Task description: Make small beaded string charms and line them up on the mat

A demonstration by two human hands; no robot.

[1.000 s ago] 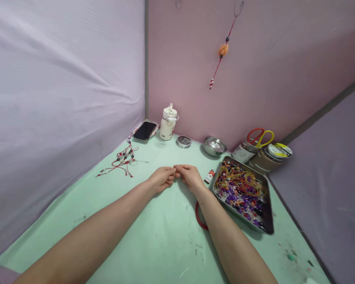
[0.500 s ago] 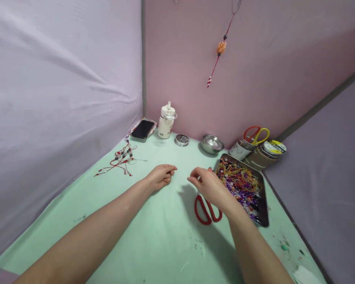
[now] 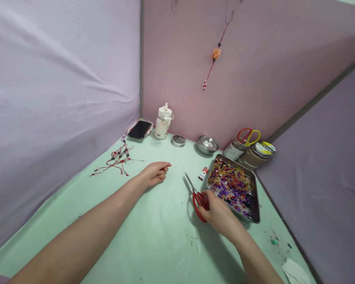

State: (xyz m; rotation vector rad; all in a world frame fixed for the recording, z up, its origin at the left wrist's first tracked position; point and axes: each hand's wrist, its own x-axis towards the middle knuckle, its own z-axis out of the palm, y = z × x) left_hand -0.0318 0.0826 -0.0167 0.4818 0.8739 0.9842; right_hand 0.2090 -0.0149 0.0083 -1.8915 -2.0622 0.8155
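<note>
My right hand (image 3: 217, 211) grips the red handles of a pair of scissors (image 3: 199, 205), whose blades point away to the upper left, slightly parted. My left hand (image 3: 154, 173) rests over the green tabletop with its fingers curled and thumb and forefinger pressed together. Whatever is in that pinch, if anything, is too small to make out. Left of it lies a tangle of red beaded cords (image 3: 118, 157). Close beyond my right hand sits a metal tray (image 3: 256, 215) filled with purple, red and clear beads and yellow cords.
A small white-and-red tube or box (image 3: 203, 173) lies beside the tray. Along the back stand a phone (image 3: 141, 129), white bottle (image 3: 162, 125), round tin (image 3: 178, 141), steel bowl (image 3: 207, 146) and two jars, one holding scissors (image 3: 248, 137). A beaded cord (image 3: 215, 54) hangs on the pink wall.
My right hand has moved down towards me and taken hold of the scissors, which lay on the table beneath it. My left hand keeps its pinch. The view has shifted slightly.
</note>
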